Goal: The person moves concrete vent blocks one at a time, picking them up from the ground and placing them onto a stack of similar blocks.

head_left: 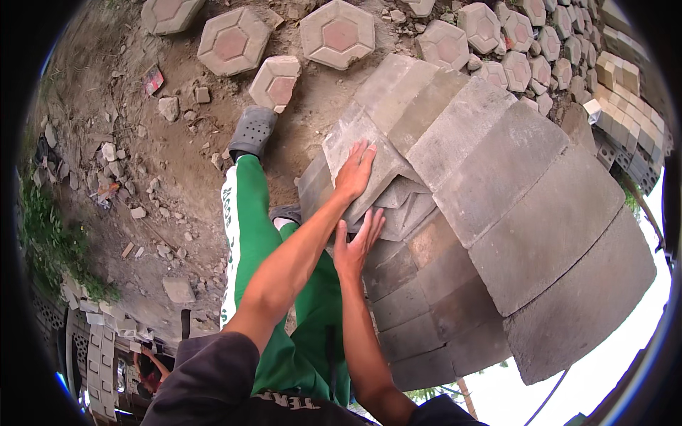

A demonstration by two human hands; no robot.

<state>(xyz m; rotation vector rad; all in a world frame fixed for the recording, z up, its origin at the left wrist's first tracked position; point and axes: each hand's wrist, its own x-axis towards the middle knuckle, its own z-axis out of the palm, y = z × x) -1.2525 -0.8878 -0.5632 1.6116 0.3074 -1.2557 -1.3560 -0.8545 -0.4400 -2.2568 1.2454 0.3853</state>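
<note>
The left hand [355, 172] lies flat, fingers spread, on the top face of a grey paver [369, 160] at the near end of the stack [497, 213]. It presses rather than clamps; no finger curls round an edge. The right hand [357, 245] sits just below, palm open against the paver's near side and underside, fingers splayed upward. So the paver is pinched between two open palms, one above and one beneath.

The paver rests tilted on the top row, its near corner jutting out past the blocks under it. It looks like cast concrete: stiff, rough, probably heavy for its size, and likely to chip at the corners if dropped. The coarse surface should give good friction. The best hold seems to be under the overhanging edge, with the other palm steadying the top.

Below stand green trousers [245, 227] and a grey clog [252, 131] on dirt, with hexagonal pavers [337, 33] beyond.
</note>
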